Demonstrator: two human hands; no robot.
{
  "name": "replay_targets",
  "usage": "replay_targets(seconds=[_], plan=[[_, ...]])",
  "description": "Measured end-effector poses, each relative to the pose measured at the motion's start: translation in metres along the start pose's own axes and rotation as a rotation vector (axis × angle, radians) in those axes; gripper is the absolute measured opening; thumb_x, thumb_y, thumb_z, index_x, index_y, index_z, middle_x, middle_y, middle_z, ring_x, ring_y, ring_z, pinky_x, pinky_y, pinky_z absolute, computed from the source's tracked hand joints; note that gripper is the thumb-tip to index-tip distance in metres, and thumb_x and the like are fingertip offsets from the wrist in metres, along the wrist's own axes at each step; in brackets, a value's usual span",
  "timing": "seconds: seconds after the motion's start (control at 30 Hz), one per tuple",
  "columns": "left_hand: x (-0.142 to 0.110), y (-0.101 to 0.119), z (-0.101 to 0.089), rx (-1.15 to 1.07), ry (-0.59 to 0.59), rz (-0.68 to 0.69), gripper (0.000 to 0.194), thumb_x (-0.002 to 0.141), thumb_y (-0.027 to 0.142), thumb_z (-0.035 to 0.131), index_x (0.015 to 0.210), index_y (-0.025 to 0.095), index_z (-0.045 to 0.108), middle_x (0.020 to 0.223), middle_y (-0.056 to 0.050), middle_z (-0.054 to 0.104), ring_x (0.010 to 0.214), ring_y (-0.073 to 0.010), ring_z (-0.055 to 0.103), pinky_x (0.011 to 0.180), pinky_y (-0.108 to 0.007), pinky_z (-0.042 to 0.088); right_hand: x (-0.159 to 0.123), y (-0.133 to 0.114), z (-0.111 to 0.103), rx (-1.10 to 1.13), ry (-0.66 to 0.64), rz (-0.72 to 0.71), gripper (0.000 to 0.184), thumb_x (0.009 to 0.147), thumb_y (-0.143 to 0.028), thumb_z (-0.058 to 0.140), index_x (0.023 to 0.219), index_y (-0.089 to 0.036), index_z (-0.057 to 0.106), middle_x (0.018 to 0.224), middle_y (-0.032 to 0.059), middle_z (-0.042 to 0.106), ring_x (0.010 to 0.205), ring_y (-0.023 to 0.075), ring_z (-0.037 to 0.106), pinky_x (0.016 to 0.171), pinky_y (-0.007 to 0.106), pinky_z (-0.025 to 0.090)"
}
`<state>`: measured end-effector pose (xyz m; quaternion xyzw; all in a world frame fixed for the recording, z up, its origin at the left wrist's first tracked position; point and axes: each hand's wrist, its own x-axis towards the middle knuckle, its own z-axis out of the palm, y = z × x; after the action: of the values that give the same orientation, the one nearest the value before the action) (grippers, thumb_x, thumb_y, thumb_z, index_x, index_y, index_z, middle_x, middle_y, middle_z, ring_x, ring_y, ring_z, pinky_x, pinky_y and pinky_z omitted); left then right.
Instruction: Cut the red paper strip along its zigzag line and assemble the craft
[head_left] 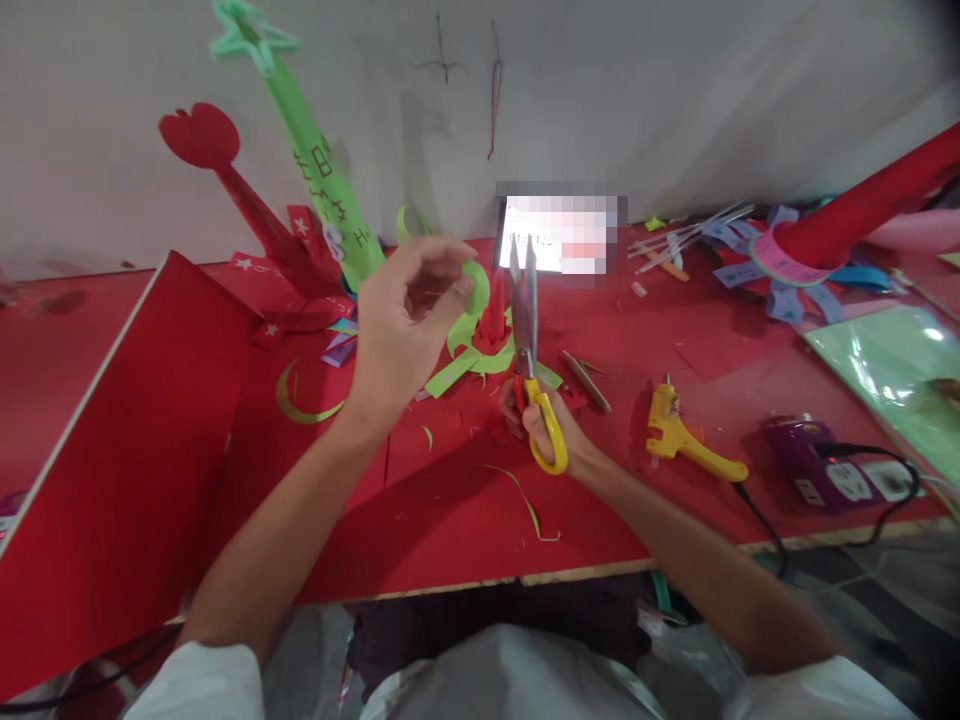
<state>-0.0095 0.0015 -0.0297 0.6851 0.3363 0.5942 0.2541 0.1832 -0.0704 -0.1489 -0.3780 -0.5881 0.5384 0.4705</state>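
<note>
Between the thumb and fingers of my left hand [409, 320] is a small light-green paper piece [477, 287] with a rounded edge. My right hand [551, 425] grips scissors [527, 320] by their yellow and orange handles, blades pointing up and slightly parted. The blades are to the right of the green piece, apart from it. Behind my hands a small red paper cone [492, 322] stands amid light-green paper strips [461, 372]. Curved green offcuts [300, 405] and thin slivers lie on the red table around them.
A yellow glue gun [686, 435] lies at right, near a purple power socket box [825, 465] with cables. A red board [127, 470] stands at left. Tall green [322, 160] and red paper models [259, 205] rise behind; a lit phone [559, 235] leans on the wall.
</note>
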Motion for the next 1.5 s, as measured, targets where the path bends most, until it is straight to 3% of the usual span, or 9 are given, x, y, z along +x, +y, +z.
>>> replay_targets(seconds=[0.13, 0.3, 0.5, 0.73, 1.23, 1.5], plan=[[-0.003, 0.001, 0.005, 0.026, 0.011, -0.001, 0.029, 0.093, 0.043, 0.086, 0.114, 0.029, 0.072, 0.087, -0.001, 0.068, 0.076, -0.0163, 0.067, 0.061, -0.03, 0.054, -0.003, 0.007, -0.005, -0.051, -0.041, 0.001, 0.071, 0.088, -0.095, 0.054, 0.09, -0.024, 0.057, 0.07, -0.0029, 0.048, 0.059, 0.0139, 0.042, 0.05, 0.029, 0.035], [-0.006, 0.001, 0.007, 0.066, 0.004, -0.025, 0.026, 0.096, 0.046, 0.083, 0.1, 0.025, 0.068, 0.09, -0.002, 0.068, 0.08, -0.0178, 0.069, 0.066, -0.033, 0.056, -0.003, 0.004, -0.007, -0.098, -0.034, -0.017, 0.073, 0.088, -0.095, 0.054, 0.086, -0.023, 0.056, 0.071, -0.0017, 0.052, 0.059, 0.013, 0.043, 0.052, 0.028, 0.035], [-0.005, 0.003, 0.005, 0.066, -0.013, -0.044, 0.021, 0.099, 0.039, 0.08, 0.093, 0.024, 0.066, 0.081, 0.001, 0.066, 0.069, -0.0128, 0.061, 0.06, -0.03, 0.051, -0.002, -0.003, -0.006, -0.156, -0.021, -0.014, 0.075, 0.087, -0.097, 0.052, 0.085, -0.022, 0.057, 0.069, -0.0017, 0.053, 0.058, 0.0121, 0.043, 0.052, 0.028, 0.034], [-0.005, 0.012, 0.007, 0.067, -0.047, -0.103, 0.02, 0.099, 0.033, 0.077, 0.085, 0.024, 0.066, 0.075, 0.002, 0.067, 0.064, -0.0127, 0.06, 0.058, -0.03, 0.05, -0.003, -0.006, -0.006, -0.176, -0.014, -0.02, 0.075, 0.088, -0.097, 0.052, 0.082, -0.022, 0.055, 0.067, -0.0016, 0.052, 0.058, 0.0124, 0.042, 0.053, 0.029, 0.033], [-0.005, 0.01, 0.006, 0.098, -0.08, -0.089, 0.016, 0.099, 0.025, 0.075, 0.085, 0.024, 0.066, 0.075, 0.002, 0.066, 0.065, -0.0118, 0.059, 0.059, -0.029, 0.049, -0.001, -0.01, -0.007, -0.224, 0.0, 0.012, 0.077, 0.084, -0.101, 0.049, 0.077, -0.024, 0.048, 0.065, -0.0028, 0.046, 0.057, 0.0125, 0.039, 0.053, 0.03, 0.031], [-0.004, 0.011, 0.004, 0.095, -0.078, -0.083, 0.023, 0.099, 0.034, 0.076, 0.081, 0.024, 0.065, 0.075, 0.001, 0.065, 0.065, -0.0129, 0.057, 0.06, -0.03, 0.048, -0.002, -0.015, -0.008, -0.266, -0.001, 0.047, 0.075, 0.086, -0.099, 0.05, 0.075, -0.025, 0.046, 0.061, -0.004, 0.043, 0.056, 0.0125, 0.038, 0.052, 0.03, 0.03]])
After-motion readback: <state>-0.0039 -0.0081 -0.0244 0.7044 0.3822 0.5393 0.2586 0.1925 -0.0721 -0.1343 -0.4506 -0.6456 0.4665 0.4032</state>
